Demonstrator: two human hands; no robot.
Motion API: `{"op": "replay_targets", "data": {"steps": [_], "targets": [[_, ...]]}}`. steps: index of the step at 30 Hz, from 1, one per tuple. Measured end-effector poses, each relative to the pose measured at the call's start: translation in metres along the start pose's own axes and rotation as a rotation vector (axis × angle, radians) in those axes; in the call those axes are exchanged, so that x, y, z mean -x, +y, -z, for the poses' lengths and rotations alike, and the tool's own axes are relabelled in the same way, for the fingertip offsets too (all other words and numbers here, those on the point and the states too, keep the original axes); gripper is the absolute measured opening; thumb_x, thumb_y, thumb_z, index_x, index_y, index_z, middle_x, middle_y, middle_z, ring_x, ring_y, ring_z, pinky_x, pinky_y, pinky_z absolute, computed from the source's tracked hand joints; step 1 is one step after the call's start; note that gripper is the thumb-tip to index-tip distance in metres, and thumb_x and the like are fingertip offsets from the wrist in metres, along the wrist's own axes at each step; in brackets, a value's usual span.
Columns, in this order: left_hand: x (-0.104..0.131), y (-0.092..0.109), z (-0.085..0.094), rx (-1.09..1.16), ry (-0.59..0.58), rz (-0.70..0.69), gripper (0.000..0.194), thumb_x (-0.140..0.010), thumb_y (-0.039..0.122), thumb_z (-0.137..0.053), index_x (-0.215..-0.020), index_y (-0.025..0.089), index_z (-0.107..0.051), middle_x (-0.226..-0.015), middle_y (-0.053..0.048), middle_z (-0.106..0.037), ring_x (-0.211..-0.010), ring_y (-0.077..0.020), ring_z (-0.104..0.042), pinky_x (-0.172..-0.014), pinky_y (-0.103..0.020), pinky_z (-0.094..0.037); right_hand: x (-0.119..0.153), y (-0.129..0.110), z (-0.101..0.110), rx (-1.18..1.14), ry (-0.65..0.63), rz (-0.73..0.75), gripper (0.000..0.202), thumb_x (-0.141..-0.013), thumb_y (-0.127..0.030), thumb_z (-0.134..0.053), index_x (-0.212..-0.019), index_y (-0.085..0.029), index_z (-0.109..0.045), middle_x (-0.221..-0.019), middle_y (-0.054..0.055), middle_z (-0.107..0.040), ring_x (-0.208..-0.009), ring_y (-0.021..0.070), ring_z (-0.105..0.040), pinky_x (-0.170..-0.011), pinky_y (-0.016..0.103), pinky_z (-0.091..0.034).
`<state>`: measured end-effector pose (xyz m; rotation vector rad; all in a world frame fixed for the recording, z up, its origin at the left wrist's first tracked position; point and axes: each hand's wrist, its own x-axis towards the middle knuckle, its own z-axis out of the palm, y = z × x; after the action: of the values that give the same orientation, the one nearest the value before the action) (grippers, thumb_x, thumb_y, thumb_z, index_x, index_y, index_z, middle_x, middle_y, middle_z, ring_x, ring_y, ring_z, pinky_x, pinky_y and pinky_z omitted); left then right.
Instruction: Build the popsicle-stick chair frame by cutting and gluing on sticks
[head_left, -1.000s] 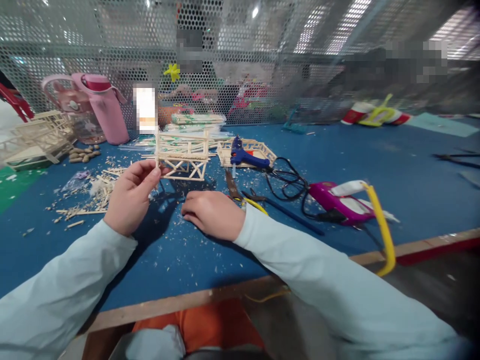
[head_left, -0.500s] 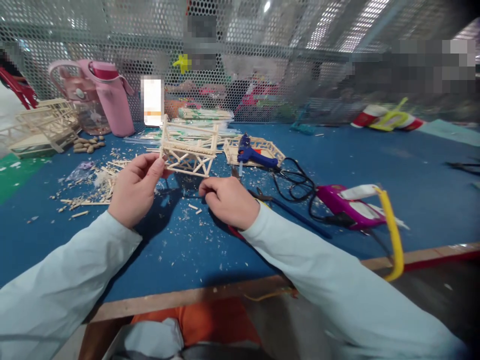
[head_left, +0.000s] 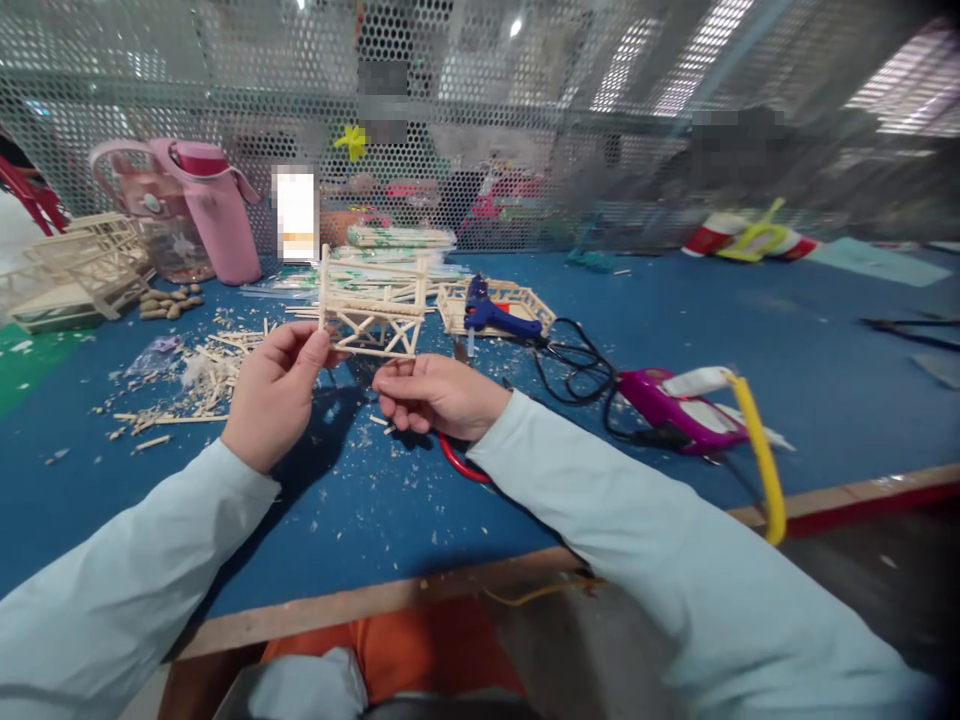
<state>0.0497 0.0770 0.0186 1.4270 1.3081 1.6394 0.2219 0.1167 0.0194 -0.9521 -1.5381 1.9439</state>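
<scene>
My left hand (head_left: 277, 395) grips the lower left corner of a small wooden stick frame (head_left: 371, 310) between thumb and fingers, holding it above the blue table. The frame has crossed braces along its lower side. Just below its right end is my right hand (head_left: 442, 395), with thumb and forefinger pressed together; what they hold, if anything, is too small to name. Behind the hands a blue glue gun (head_left: 504, 318) rests on another stick structure (head_left: 450, 312). Stick scraps (head_left: 217, 380) lie to the left of my left hand.
A pink bottle (head_left: 221, 220) and a clear jug (head_left: 171, 235) stand back left, near peanuts (head_left: 171, 302). At right lie a purple tool (head_left: 679, 408), black cable (head_left: 574, 375) and a yellow handle (head_left: 759, 455). A red handle (head_left: 459, 462) is below my right hand.
My right hand has moved slightly left and turned, so more of its curled fingers show. My left hand still holds the stick frame. The camera view has shifted a little.
</scene>
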Motion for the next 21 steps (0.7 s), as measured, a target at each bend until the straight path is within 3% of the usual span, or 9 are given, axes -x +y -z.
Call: {"op": "replay_targets", "data": {"steps": [3, 5, 8, 10, 11, 12, 14, 17, 21], "targets": [[0.0, 0.001, 0.0, -0.033, 0.024, 0.005, 0.023, -0.082, 0.04, -0.062, -0.087, 0.017, -0.064, -0.073, 0.0, -0.066, -0.068, -0.013, -0.062, -0.072, -0.029, -0.051, 0.007, -0.01, 0.015, 0.051, -0.003, -0.022, 0.014, -0.076, -0.018, -0.066, -0.067, -0.013, -0.057, -0.054, -0.001, -0.062, -0.04, 0.0062, -0.055, -0.03, 0.013, -0.032], [0.0, 0.001, 0.0, -0.024, 0.022, 0.014, 0.022, -0.082, 0.039, -0.062, -0.087, 0.017, -0.064, -0.073, 0.0, -0.065, -0.068, -0.0129, -0.062, -0.072, -0.028, -0.051, 0.013, -0.019, 0.028, 0.109, 0.1, 0.039, 0.016, -0.075, -0.019, -0.069, -0.068, -0.014, -0.056, -0.055, -0.002, -0.061, -0.041, 0.0056, -0.055, -0.032, 0.013, -0.033], [0.0, 0.002, 0.0, 0.021, 0.014, 0.032, 0.019, -0.082, 0.036, -0.063, -0.086, 0.017, -0.064, -0.074, 0.0, -0.066, -0.069, -0.0128, -0.063, -0.073, -0.028, -0.05, 0.02, -0.031, 0.048, 0.282, 0.531, 0.264, 0.014, -0.082, -0.02, -0.06, -0.071, -0.016, -0.054, -0.056, -0.004, -0.058, -0.043, 0.0053, -0.052, -0.039, 0.016, -0.035], [0.0, 0.002, 0.0, 0.052, 0.023, 0.04, 0.018, -0.082, 0.034, -0.063, -0.085, 0.017, -0.064, -0.074, 0.0, -0.066, -0.069, -0.0124, -0.063, -0.073, -0.028, -0.05, 0.025, -0.035, 0.056, 0.573, 0.844, 0.402, 0.008, -0.082, -0.015, -0.056, -0.074, -0.016, -0.057, -0.06, -0.002, -0.059, -0.048, 0.0069, -0.052, -0.047, 0.019, -0.038], [0.0, 0.003, -0.001, 0.062, 0.029, 0.046, 0.017, -0.082, 0.034, -0.064, -0.084, 0.017, -0.064, -0.073, 0.0, -0.066, -0.068, -0.0123, -0.062, -0.073, -0.027, -0.05, 0.027, -0.036, 0.057, 0.772, 0.916, 0.417, 0.005, -0.079, -0.013, -0.058, -0.074, -0.016, -0.06, -0.063, -0.001, -0.061, -0.052, 0.0082, -0.053, -0.051, 0.021, -0.039], [0.0, 0.003, -0.001, 0.069, 0.034, 0.053, 0.016, -0.082, 0.033, -0.064, -0.084, 0.017, -0.064, -0.072, 0.0, -0.066, -0.068, -0.0123, -0.062, -0.072, -0.027, -0.049, 0.03, -0.037, 0.055, 0.977, 0.9, 0.388, 0.004, -0.075, -0.012, -0.062, -0.074, -0.015, -0.063, -0.064, 0.0, -0.063, -0.055, 0.0096, -0.054, -0.055, 0.023, -0.04], [0.0, 0.005, -0.002, 0.082, 0.041, 0.07, 0.016, -0.082, 0.033, -0.065, -0.083, 0.017, -0.064, -0.071, 0.0, -0.066, -0.067, -0.0124, -0.062, -0.071, -0.027, -0.049, 0.034, -0.035, 0.045, 1.268, 0.632, 0.256, 0.002, -0.07, -0.014, -0.067, -0.071, -0.016, -0.068, -0.066, 0.001, -0.067, -0.059, 0.0115, -0.056, -0.058, 0.025, -0.04], [0.0, 0.006, -0.003, 0.097, 0.04, 0.098, 0.016, -0.081, 0.033, -0.067, -0.082, 0.017, -0.064, -0.072, -0.001, -0.066, -0.066, -0.0129, -0.062, -0.068, -0.027, -0.048, 0.034, -0.028, 0.015, 1.321, 0.202, 0.206, 0.014, -0.08, -0.023, -0.062, -0.077, -0.017, -0.074, -0.07, 0.002, -0.072, -0.062, 0.0112, -0.061, -0.063, 0.024, -0.042], [0.0, 0.004, -0.003, 0.107, 0.037, 0.09, 0.02, -0.08, 0.037, -0.067, -0.084, 0.018, -0.064, -0.072, -0.001, -0.066, -0.067, -0.0137, -0.062, -0.063, -0.026, -0.047, 0.023, -0.012, -0.02, 1.495, 0.251, 0.23, 0.024, -0.088, -0.029, -0.055, -0.092, -0.019, -0.076, -0.091, 0.01, -0.075, -0.083, 0.0208, -0.068, -0.072, 0.03, -0.044]]}}
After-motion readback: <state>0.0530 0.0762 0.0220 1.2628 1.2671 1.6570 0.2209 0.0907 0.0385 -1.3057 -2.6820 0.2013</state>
